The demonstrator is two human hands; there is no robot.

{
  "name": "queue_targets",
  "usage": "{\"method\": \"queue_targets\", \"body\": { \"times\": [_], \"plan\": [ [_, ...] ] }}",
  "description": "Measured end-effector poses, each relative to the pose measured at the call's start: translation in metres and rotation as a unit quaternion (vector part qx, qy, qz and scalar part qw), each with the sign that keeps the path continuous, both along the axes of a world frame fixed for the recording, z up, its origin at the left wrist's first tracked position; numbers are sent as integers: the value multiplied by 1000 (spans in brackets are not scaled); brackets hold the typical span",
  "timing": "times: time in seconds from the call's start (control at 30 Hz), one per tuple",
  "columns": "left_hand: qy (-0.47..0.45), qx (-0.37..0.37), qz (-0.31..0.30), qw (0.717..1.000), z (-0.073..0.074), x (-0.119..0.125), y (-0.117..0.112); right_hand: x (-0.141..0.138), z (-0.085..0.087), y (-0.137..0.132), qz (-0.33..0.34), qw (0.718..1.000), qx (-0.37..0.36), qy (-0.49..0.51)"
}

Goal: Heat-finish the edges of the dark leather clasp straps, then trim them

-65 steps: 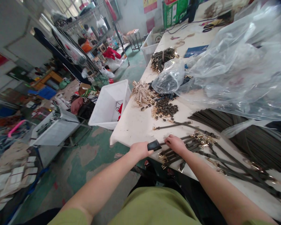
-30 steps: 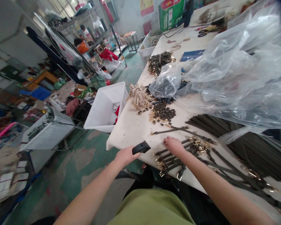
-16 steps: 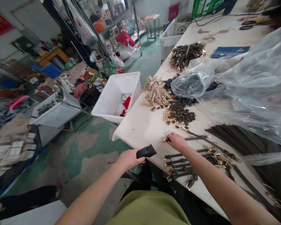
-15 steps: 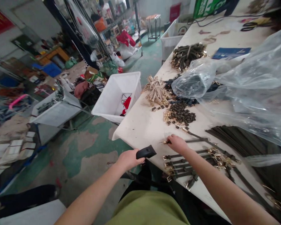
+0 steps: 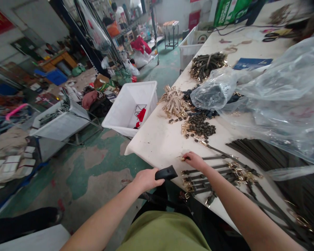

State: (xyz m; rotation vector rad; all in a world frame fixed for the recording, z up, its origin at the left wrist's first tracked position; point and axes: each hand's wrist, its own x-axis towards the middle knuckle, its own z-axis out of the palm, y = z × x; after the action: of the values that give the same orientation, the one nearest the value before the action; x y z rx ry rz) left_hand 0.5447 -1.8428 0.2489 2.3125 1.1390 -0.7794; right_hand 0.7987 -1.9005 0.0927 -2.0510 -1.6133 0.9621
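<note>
My left hand (image 5: pixel 146 179) is closed round a black, handle-shaped object (image 5: pixel 167 173), held just off the table's near edge; its exact kind I cannot make out. Over the table, my right hand (image 5: pixel 195 162) pinches the end of a thin dark strap (image 5: pixel 216 158), with a small glint of metal at the fingertips. The strap runs rightward behind my wrist. Close below lies a row of buckled dark straps (image 5: pixel 199 182), their gold buckles (image 5: pixel 240 173) bunched at the right. Beyond my right hand is a pile of small dark strap loops (image 5: pixel 202 126).
Farther along the white table (image 5: pixel 149 144) are a bundle of beige straps (image 5: pixel 173 99), a bundle of dark straps (image 5: pixel 208 64) and clear plastic sheeting (image 5: pixel 282 94). Long dark strips (image 5: pixel 261 157) lie at right. A white bin (image 5: pixel 117 108) stands beyond the table's left edge.
The left hand and its black object have shifted slightly right and down. My right hand has moved slightly left, still pinching the strap. The view has turned a little.
</note>
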Motion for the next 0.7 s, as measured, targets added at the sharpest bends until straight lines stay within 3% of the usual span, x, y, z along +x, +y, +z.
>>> {"method": "queue_targets", "body": {
  "times": [0.23,0.4,0.53,0.7],
  "plan": [
    [-1,12,-20,1000,4,5,-7,-31,17,1,-63,986,-45,-148],
    [5,32,-32,999,1,17,-3,-4,15,-12,-53,990,3,-127],
    [10,42,-44,998,-6,53,4,24,-1,-23,-62,995,14,-71],
    [7,18,-79,997,-14,110,14,27,-9,-23,-62,996,33,-58]
  ]
}}
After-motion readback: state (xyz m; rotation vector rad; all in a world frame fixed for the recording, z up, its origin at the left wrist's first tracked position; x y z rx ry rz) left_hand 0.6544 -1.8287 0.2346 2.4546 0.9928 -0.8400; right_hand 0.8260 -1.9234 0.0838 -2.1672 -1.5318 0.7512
